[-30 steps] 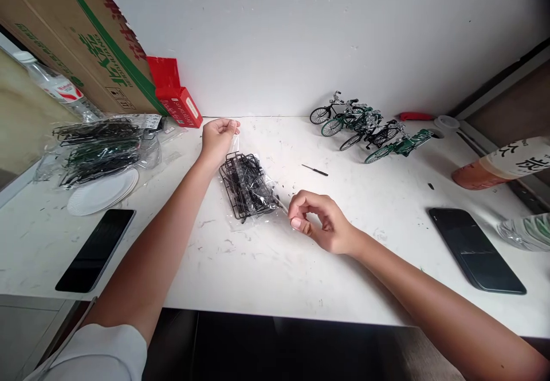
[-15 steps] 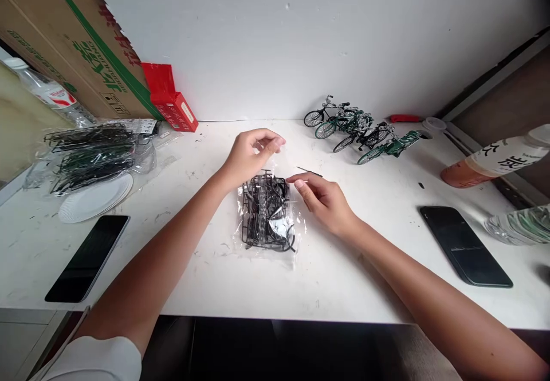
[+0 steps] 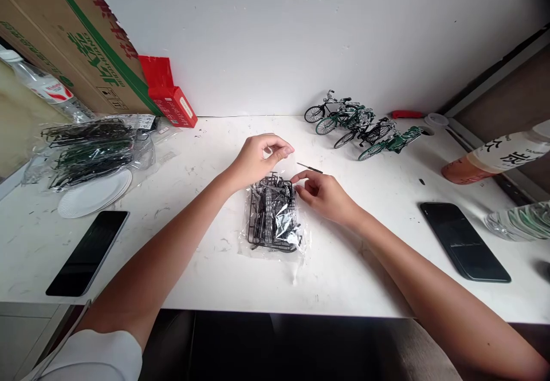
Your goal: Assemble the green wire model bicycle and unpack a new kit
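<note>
A clear plastic bag (image 3: 275, 215) of black plastic model parts, still on their frames, lies on the white table. Thumb and fingers of my left hand (image 3: 266, 154) are pinched together above the bag's far end, on its see-through film. At the bag's upper right side, my right hand (image 3: 320, 193) is curled with thumb and forefinger closed at the edge of the film. The film is hard to make out between the fingers. Just beyond my right hand lies a thin dark screwdriver-like tool (image 3: 310, 168).
Several small model bicycles (image 3: 361, 123) stand at the back right. Bagged parts (image 3: 94, 152) and white paper plates (image 3: 97, 195) lie at left, near a red box (image 3: 176, 106). Phones (image 3: 88, 253) (image 3: 464, 240) flank the workspace; a drink bottle (image 3: 485, 160) lies at right.
The bag has shifted slightly right and turned a little. My left hand has moved slightly right and nearer me; my right forefinger and thumb have curled in at the bag's edge.
</note>
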Demonstrator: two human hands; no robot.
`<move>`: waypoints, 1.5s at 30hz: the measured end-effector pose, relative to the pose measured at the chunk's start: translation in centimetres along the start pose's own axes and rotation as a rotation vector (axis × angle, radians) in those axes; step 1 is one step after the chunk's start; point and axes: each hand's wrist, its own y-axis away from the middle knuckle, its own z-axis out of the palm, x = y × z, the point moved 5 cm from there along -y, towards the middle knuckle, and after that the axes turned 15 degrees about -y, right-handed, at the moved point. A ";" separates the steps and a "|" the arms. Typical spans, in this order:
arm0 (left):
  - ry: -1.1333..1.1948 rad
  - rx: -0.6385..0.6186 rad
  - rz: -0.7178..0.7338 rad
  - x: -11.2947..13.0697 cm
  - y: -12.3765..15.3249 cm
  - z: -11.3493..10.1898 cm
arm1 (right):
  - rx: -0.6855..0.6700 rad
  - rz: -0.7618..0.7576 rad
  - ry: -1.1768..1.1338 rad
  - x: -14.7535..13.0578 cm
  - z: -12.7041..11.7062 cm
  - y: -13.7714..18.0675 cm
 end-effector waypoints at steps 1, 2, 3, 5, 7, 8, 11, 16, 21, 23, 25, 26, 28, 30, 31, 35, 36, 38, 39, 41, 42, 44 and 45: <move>-0.012 -0.008 0.004 -0.1 0.1 0.2 | 0.015 0.008 0.028 0.2 0.0 0.0; -0.031 -0.008 0.006 -0.2 0.2 0.4 | 0.031 0.013 0.056 0.4 0.0 0.0; -0.057 0.002 0.002 -0.3 0.2 0.6 | 0.044 0.021 0.078 0.6 0.0 -0.1; -0.139 0.041 -0.031 -0.8 0.3 0.5 | 0.046 0.049 0.091 1.0 0.1 -0.2; -0.257 0.081 -0.107 -1.3 0.4 0.0 | 0.041 0.075 0.090 1.4 0.2 -0.3; -0.322 0.083 -0.158 -1.5 0.5 -0.4 | 0.043 0.081 0.093 1.5 0.3 -0.3; -0.512 -0.017 -0.361 -1.6 1.4 -2.0 | 0.041 0.087 0.132 1.4 0.5 -0.2; -0.736 -0.375 -0.658 -0.5 6.0 -3.9 | 0.017 0.145 0.195 0.7 0.8 0.0; -0.234 -0.549 -0.693 -0.4 10.6 -2.5 | -0.027 0.159 0.220 0.5 0.9 0.1; -0.035 -0.491 -0.708 -0.9 11.2 -2.1 | -0.056 0.150 0.218 0.5 0.9 0.1; 0.095 -0.418 -0.707 -1.5 11.4 -2.0 | -0.084 0.150 0.173 0.6 0.8 0.0; 0.142 -0.386 -0.697 -1.6 11.3 -2.0 | -0.096 0.155 0.125 0.7 0.7 0.0; 0.196 -0.322 -0.658 -1.7 11.0 -2.2 | -0.116 0.173 -0.024 0.8 0.6 0.0; 0.183 -0.245 -0.617 -1.5 10.5 -2.6 | -0.131 0.201 -0.201 0.8 0.7 -0.1; 0.161 -0.207 -0.600 -1.4 10.3 -2.9 | -0.132 0.216 -0.276 0.8 0.7 -0.1; 0.122 -0.107 -0.562 -0.8 9.4 -3.7 | -0.106 0.261 -0.396 1.2 0.8 -0.4; 0.128 -0.091 -0.556 -0.6 9.2 -3.9 | -0.098 0.271 -0.406 1.4 0.8 -0.4; 0.142 -0.063 -0.553 -0.5 8.9 -4.3 | -0.093 0.295 -0.438 1.7 0.8 -0.5; 0.147 -0.053 -0.555 -0.5 8.8 -4.5 | -0.094 0.311 -0.457 1.8 0.8 -0.5; 0.143 -0.037 -0.557 -0.5 8.5 -5.0 | -0.089 0.349 -0.485 2.0 0.7 -0.5; 0.134 -0.031 -0.558 -0.5 8.4 -5.3 | -0.082 0.366 -0.494 2.1 0.7 -0.5; 0.100 -0.021 -0.552 -0.4 8.2 -5.9 | -0.073 0.389 -0.506 2.1 0.7 -0.4; 0.077 -0.019 -0.543 -0.4 8.1 -6.3 | -0.073 0.391 -0.514 2.0 0.8 -0.4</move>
